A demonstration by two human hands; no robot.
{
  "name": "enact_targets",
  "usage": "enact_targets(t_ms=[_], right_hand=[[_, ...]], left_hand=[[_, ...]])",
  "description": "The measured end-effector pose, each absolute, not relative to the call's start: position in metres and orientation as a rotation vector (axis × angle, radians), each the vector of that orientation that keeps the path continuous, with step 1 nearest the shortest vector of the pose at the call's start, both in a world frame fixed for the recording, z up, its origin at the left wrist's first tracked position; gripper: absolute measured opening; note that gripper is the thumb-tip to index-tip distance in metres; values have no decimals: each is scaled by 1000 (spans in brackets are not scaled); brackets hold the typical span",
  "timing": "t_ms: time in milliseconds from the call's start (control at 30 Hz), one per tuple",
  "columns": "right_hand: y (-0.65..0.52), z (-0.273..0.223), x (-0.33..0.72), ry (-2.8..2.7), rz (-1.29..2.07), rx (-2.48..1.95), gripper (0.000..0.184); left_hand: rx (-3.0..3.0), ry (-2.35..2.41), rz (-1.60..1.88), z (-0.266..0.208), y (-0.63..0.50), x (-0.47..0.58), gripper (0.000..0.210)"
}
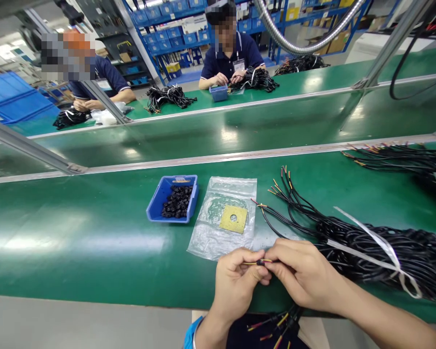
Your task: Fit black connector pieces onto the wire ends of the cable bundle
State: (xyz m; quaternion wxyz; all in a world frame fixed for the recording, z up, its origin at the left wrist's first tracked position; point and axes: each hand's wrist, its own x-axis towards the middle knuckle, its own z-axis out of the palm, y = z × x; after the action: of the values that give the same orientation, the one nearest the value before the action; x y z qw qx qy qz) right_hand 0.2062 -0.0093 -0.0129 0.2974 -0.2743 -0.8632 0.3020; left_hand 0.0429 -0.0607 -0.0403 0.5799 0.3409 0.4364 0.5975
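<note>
My left hand [236,283] and my right hand [303,271] meet above the front of the green bench, fingertips almost touching. Between them is a small black piece [260,262] with thin yellow and red wires coming out on both sides. My left thumb and forefinger pinch the wires on the left of it; my right fingers pinch those on the right. The fingers hide much of the grip. Below, black cables [292,317] with bared yellow and red ends hang over my lap. Beside my right hand lies a big bundle of black cables [378,247], bound with a white tie [363,254].
A blue bin [154,206] holds many small black parts. Right of it, a clear plastic bag [207,237] lies under a yellow square [240,221] with a hole. More cables [403,160] lie far right. Two co-workers sit beyond the metal-edged divider [218,157], handling things at their bench.
</note>
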Motion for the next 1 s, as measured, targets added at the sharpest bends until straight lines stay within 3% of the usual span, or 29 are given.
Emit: enact_targets(t_ms=[200, 500, 800, 1000], right_hand=[[-6, -5, 205, -2261, 836, -844, 17], [-9, -7, 207, -2293, 866, -746, 21], [-6, 2, 208, -2342, 858, -916, 15], [-8, -3, 210, -2357, 806, -859, 17]], left_hand=[[632, 1029, 1363, -40, -61, 47, 28], [773, 1013, 1382, -40, -61, 46, 13], [557, 1047, 1317, -35, -58, 49, 29], [633, 1004, 1323, -36, -60, 49, 21]])
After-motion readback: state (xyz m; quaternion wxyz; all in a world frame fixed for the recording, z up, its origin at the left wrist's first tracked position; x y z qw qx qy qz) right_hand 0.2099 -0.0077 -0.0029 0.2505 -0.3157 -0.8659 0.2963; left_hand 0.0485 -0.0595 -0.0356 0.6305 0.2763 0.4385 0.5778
